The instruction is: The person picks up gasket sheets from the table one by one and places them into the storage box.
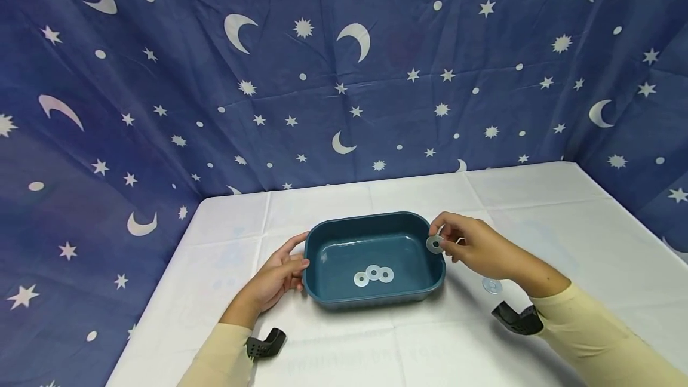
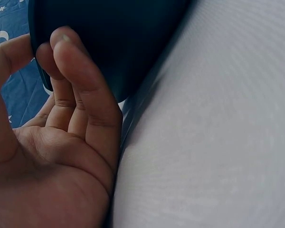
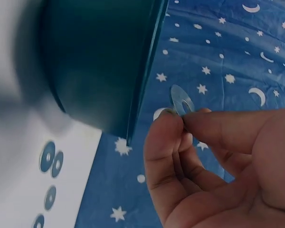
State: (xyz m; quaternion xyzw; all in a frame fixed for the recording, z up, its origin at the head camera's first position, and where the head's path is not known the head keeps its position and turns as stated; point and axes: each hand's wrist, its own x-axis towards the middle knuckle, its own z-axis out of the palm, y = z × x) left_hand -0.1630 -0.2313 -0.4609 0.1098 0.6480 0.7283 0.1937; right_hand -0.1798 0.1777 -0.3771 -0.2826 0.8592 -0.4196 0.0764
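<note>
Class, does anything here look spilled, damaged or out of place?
Nothing stands out: the tray sits upright and looks whole, three washers lie inside it, the right hand pinches another washer, and more washers lie on the tablecloth.

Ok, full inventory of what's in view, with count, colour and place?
tray: 1, dark teal, on the white cloth, between the hands
washers in tray: 3, silver-grey, on its floor toward the near side
held washer: 1, silver-grey, in the right hand, at the tray's right end
loose washers: at least 4, grey, on the cloth right of the tray
white cloth: 1, white, under everything
backdrop: blue, white moons and stars, behind and at both sides
wrist pieces: 2, black, one per wrist
sleeves: 2, cream, one per arm
hands: 2, left touching the tray's left end, right pinching the washer
</note>
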